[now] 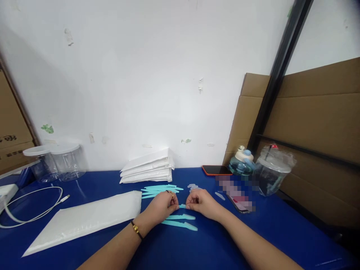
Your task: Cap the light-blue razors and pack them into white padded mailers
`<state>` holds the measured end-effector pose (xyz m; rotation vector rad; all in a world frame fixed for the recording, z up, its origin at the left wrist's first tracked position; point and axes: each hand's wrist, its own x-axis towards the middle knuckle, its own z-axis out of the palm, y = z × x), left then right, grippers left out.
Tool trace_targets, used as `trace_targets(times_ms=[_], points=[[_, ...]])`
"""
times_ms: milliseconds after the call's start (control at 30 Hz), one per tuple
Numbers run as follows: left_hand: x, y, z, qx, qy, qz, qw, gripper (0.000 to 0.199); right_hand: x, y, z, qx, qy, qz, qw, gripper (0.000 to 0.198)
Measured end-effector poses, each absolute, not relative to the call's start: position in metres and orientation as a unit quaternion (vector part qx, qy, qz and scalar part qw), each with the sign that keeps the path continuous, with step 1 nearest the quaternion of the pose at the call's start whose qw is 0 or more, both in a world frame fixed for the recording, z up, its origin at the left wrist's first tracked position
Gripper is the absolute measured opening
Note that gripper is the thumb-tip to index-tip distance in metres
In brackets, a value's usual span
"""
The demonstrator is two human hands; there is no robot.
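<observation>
Fingertips of left hand (163,205) and right hand (201,202) pinched closed on either end of a small teal strip (182,206) just above the blue table (213,243), two teal sticks (180,221) lying directly below, white padded envelope (84,219) further left

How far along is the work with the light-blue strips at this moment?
Done: two strips lie by the wrists. In hand: left hand and right hand pinch one strip piece together. Left: a strip pile waits behind, beside the stacked mailers.
</observation>
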<state>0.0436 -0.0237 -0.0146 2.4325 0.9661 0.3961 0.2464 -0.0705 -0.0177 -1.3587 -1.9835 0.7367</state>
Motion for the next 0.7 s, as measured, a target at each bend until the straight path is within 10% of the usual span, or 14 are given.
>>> trace_targets(times_ms=[267, 700], points=[[0.008, 0.002, 0.007, 0.876, 0.417, 0.202, 0.133, 0.013, 0.319, -0.084, 0.026, -0.649, -0.659, 0.088, 0.369, 0.022], [0.000, 0.010, 0.005, 0.883, 0.434, 0.162, 0.070, 0.008, 0.342, -0.077, -0.002, -0.729, -0.668, 0.049, 0.139, 0.005]])
